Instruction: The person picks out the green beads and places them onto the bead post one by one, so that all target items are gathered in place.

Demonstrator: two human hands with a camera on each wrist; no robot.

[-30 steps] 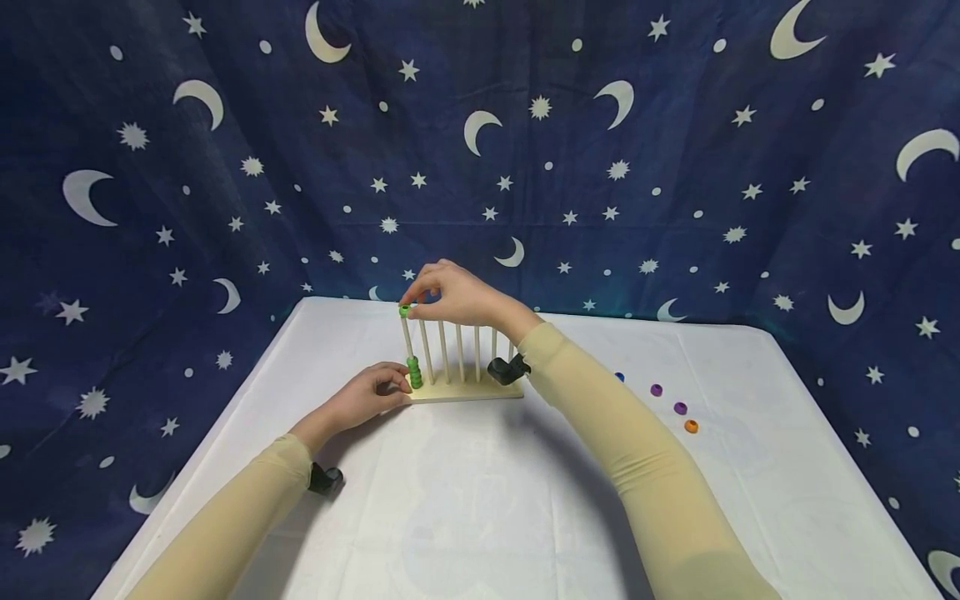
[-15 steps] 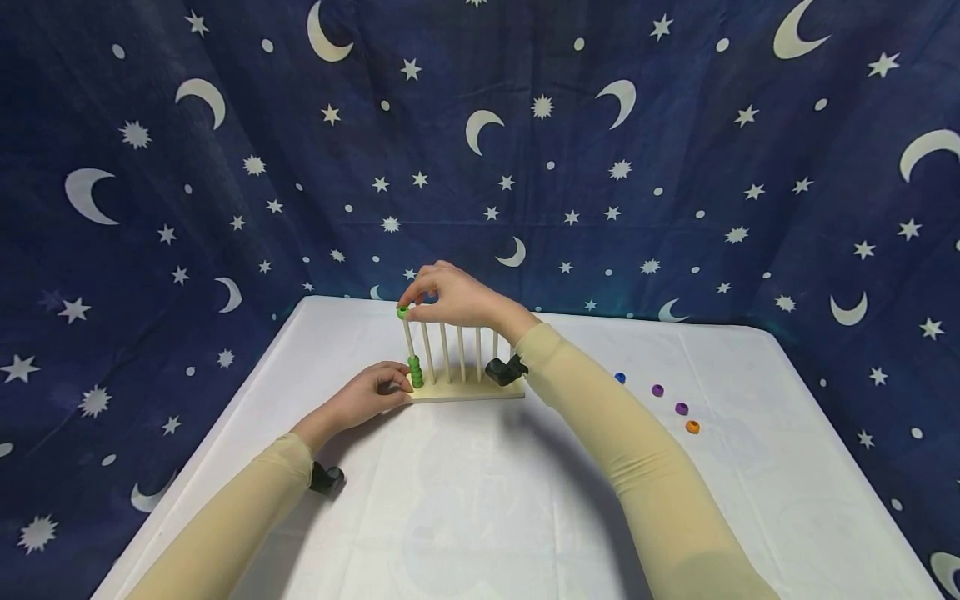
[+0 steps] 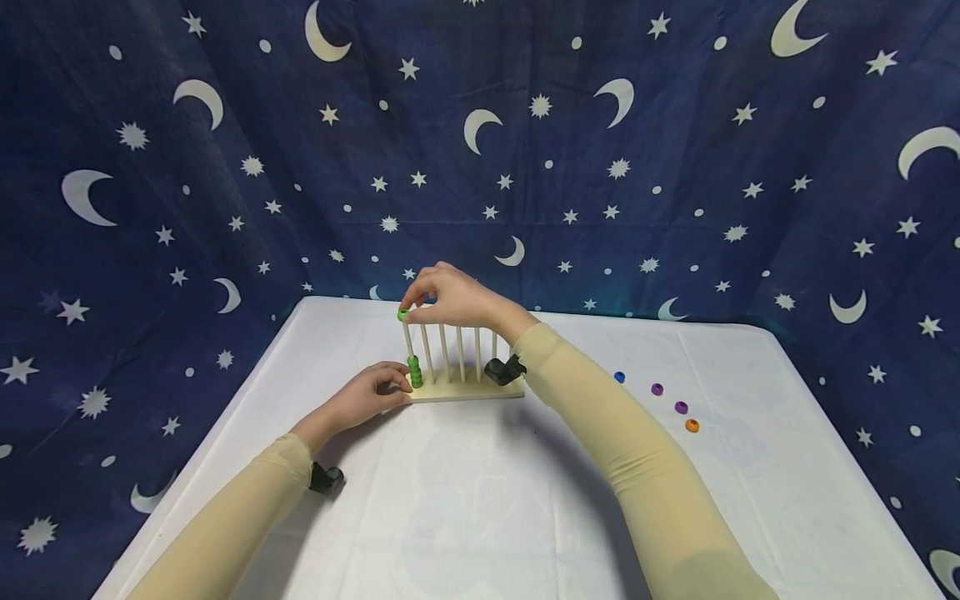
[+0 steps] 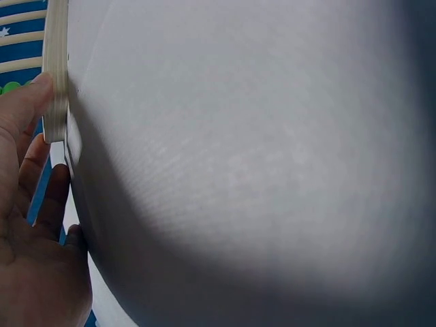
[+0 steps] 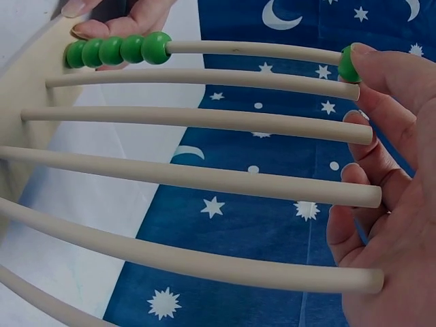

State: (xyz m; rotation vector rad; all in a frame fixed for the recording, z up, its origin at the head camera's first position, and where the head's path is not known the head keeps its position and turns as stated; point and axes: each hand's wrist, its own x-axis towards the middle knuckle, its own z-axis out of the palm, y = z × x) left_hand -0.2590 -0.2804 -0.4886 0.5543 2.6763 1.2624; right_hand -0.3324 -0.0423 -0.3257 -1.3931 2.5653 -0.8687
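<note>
A wooden peg rack [image 3: 465,390] with a row of upright pegs stands toward the back of the table. Several green beads [image 5: 112,51] are stacked at the foot of its leftmost peg. My right hand [image 3: 459,298] pinches another green bead [image 5: 349,65] between thumb and forefinger at the top of that same peg. Its other fingers reach behind the neighbouring peg tips in the right wrist view. My left hand [image 3: 367,395] holds the left end of the base, thumb on the front edge [image 4: 56,82], fingers at the end and behind.
To the right on the white table [image 3: 480,500] lie a blue bead [image 3: 619,377], two purple beads [image 3: 657,389] and an orange bead [image 3: 692,426]. A dark blue cloth [image 3: 675,167] with moons and stars hangs behind and at the sides.
My right hand and the green bead in it have come down very slightly at the top of the leftmost peg. The left hand stays on the base.
</note>
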